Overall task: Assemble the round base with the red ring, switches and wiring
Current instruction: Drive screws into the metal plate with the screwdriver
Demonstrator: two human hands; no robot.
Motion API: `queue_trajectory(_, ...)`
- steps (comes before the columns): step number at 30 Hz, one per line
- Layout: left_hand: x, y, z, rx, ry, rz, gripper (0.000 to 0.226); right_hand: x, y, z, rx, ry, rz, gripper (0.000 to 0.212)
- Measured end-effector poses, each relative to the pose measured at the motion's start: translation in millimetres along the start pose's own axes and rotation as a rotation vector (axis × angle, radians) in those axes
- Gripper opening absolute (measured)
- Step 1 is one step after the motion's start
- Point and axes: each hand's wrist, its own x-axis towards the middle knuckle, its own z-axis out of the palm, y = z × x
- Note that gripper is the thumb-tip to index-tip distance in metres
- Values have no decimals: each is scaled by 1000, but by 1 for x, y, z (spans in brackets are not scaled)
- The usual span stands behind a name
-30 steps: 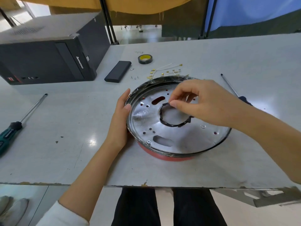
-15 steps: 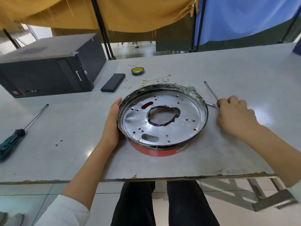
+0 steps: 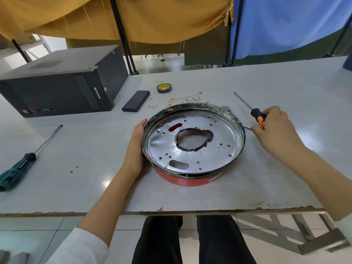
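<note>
Orange-black screwdriver [image 3: 255, 113] now in right hand [image 3: 274, 128], fingers curled round handle; a sec ago inside base [image 3: 193, 141]. Left hand [image 3: 134, 149] flat, steadying rim. Screws next, prob.

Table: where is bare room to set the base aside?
Bare table lies between the green screwdriver and the left hand, and right of the right hand. Crowded behind the round base: tape roll, wires, screws.

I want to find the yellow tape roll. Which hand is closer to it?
Left, narrowly. The left hand rests against the round base's left rim, below the tape roll. The right hand grips the orange-and-black screwdriver, farther right.
</note>
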Motion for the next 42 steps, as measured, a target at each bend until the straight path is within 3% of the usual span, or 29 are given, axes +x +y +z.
queue_trajectory(3, 1, 2, -4, -47, 10, -77, 45, 7, -23, -16, 266, 137, -116, 29)
queue_trajectory(5, 2, 7, -8, -12, 74, -57, 45, 11, -45, -30, 498, 132, -180, 26)
queue_trajectory(8, 9, 26, -19, 365, 229, 225, 49, 11, -82, -45, 794, 20, -238, 21)
queue_trajectory(12, 25, 54, -34, 1035, 329, 592, 77, 4, -125, -47, 914, -131, -325, 17)
queue_trajectory(14, 28, 62, -38, 1179, 271, 626, 63, 1, -142, -45, 972, -174, -359, 14)
queue_trajectory(17, 26, 63, -44, 1102, 149, 533, 24, -3, -165, -43, 1144, -212, -357, 15)
queue_trajectory(20, 21, 63, -43, 1016, 131, 500, 26, -4, -186, -43, 1282, -258, -333, 19)
queue_trajectory(24, 20, 68, -35, 853, 7, 531, 19, -2, -205, -46, 1272, -139, -383, 22)
queue_trajectory(29, -3, 40, -26, 381, -14, 180, 57, 5, -204, -57, 1333, 26, -355, 19)
queue_trajectory(34, -6, 24, -12, 51, 8, -69, 35, 12, -193, -67, 1303, 30, -367, 16)
queue_trajectory(38, -7, 18, -7, -92, 3, -66, 36, 11, -186, -63, 1173, 1, -403, 20)
queue_trajectory(42, -8, 19, 1, -49, 21, -19, 36, 6, -181, -55, 1130, -52, -432, 21)
